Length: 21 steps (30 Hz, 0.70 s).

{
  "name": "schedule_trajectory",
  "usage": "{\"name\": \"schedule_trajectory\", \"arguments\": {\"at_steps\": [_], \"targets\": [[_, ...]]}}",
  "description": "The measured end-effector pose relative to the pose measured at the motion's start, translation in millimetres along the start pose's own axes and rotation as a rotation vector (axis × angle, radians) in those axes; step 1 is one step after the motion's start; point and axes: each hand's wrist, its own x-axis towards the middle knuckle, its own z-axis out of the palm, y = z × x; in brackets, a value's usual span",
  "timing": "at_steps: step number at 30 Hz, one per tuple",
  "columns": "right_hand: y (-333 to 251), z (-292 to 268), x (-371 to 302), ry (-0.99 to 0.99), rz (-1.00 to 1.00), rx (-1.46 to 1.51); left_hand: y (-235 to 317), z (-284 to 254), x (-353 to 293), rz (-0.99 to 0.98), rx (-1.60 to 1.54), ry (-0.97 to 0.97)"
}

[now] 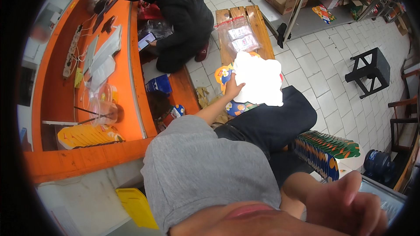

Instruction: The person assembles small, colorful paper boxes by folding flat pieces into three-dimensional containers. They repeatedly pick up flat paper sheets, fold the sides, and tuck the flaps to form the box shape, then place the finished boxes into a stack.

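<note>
My left hand (235, 88) grips the left edge of a white scalloped card (260, 78), its fingers on the card's surface. Colourful printed cards (238, 108) with flower-like shapes show beneath and beside it, over a wooden bench (262, 22) and my dark-clothed leg. Close to the camera at the lower right, my right hand (350, 203) is raised, its fingers loosely bent and apart; nothing shows in it. Near that hand stands a long row of stacked green and blue cut-out cards (323, 150).
Clear plastic packets (241, 37) lie on the bench's far end. A person in black (183, 17) sits at the far left holding a phone (146, 40). An orange counter (127, 91) runs along the left. A black stool (372, 72) and a water jug (377, 162) stand right.
</note>
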Motion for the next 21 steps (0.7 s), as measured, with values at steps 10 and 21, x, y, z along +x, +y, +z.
{"name": "schedule_trajectory", "arguments": {"at_steps": [10,21], "targets": [[-33,-22,-58,-0.053,0.412,-0.299,80,-62,-7,-0.039,-0.588,-0.112],[-8,-98,-87,-0.337,0.192,-0.806,171,-80,-29,-0.032,-0.942,-0.382]]}}
